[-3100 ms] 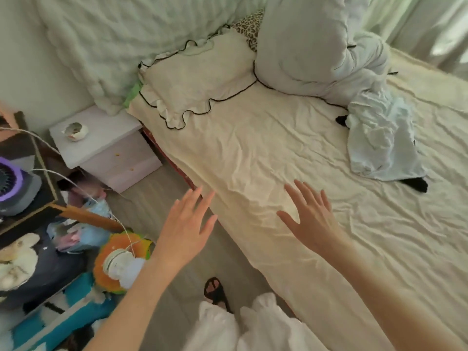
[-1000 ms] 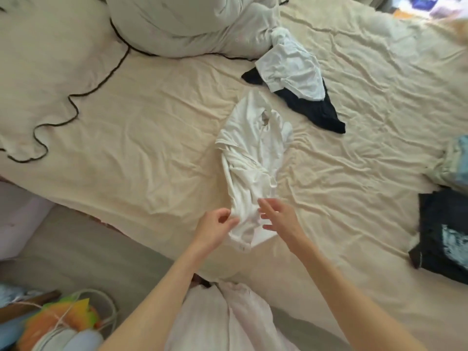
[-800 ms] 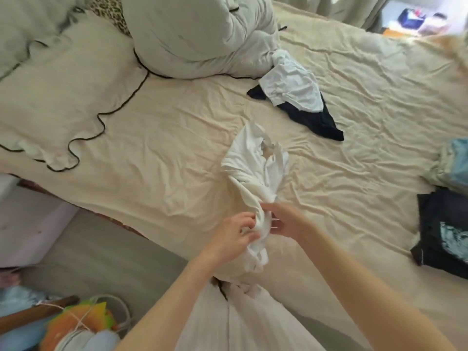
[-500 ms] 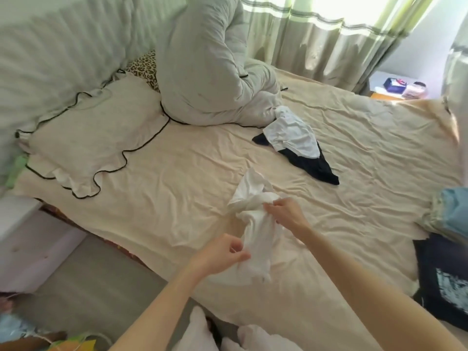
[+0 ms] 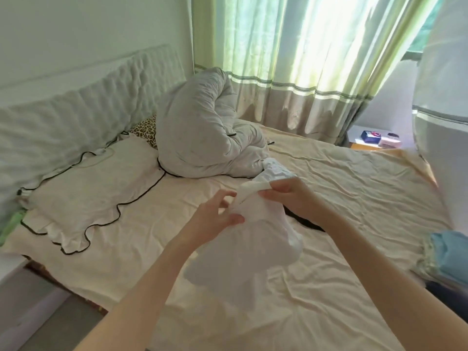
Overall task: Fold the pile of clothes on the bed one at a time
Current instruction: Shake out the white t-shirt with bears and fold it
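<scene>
White thin cotton garment (image 5: 243, 252) hangs in the air between my hands, above the near part of the cream wrinkled bedsheet (image 5: 354, 198), its lower folds drooping toward the sheet and blurred. My right hand (image 5: 288, 196) pinches its top edge, thumb and fingers curled round a rolled band of the cloth. My left hand (image 5: 215, 219) meets the same edge just beside it, thumb and forefinger closing on the fabric while the other fingers spread loosely.

By my judgement the folding has barely begun on this piece: it is lifted and bunched, not yet opened flat, and no crease is made. I am looking for the corners so that I can spread it on the sheet.

What is left, as far as I can see: one pale crumpled garment (image 5: 274, 171) lies beyond my right hand against the grey quilted duvet (image 5: 200, 138), and one black garment (image 5: 304, 221) peeks out from under my right forearm. So I count three pieces not yet folded, the one I hold included.

At the right edge I see one light blue cloth bundle (image 5: 450, 254) and, below it, one dark piece (image 5: 445, 292). Whether those are finished folds or more work I cannot tell; they are cut off by the frame.

Besides these I count one cream pillow with black wavy trim (image 5: 96, 193), one leopard-print cushion (image 5: 147, 129) behind it, and two hands, both on the same garment.
</scene>
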Available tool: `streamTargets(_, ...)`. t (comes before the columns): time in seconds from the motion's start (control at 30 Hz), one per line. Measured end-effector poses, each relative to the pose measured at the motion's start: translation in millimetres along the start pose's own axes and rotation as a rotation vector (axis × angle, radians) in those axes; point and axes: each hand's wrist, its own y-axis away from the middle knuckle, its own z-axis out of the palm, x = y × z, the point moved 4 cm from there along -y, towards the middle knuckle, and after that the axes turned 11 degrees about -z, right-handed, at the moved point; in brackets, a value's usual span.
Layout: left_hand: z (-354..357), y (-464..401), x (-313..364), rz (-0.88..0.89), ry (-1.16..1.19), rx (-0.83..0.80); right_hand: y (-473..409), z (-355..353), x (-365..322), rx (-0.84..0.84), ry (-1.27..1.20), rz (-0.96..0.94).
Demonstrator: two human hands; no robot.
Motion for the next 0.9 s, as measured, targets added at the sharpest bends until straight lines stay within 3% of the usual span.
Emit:
streamTargets(0.2, -16.7, -6.3, 14.4, -0.01, 0.066, -0.027, -14.9, -26.2, -0.8, 0.011, 0.063, 0.052)
streamTargets(0.33, -41.1, -8.2, 27.9, -0.012, 0.131, -0.007, -37.2, -46.7, -12.1, 0.117, 0.005, 0.026)
streamTargets(0.53, -76.3, -13.1, 42.3, -0.014, -0.033, 0.116, -64.7, -63.4, -41.3, 0.217, 0.083, -0.096)
streamTargets(0.7, -107.2, -8.1, 33.1, -0.129, -0.159, 0.092, -70.1, -61.8, -27.1, 0.221, 0.242, -0.096)
streamTargets(0.77, -105.6, -2.5, 30.4, -0.19, -0.051, 0.04, -72.0, -62.1, -15.2, 0.285, 0.213, -0.03)
streamTargets(0.9, -87.7, -5.3, 40.8, -0.329, 0.45, 0.064, -57.9, -40.4, -7.7, 0.405, 0.234, 0.051)
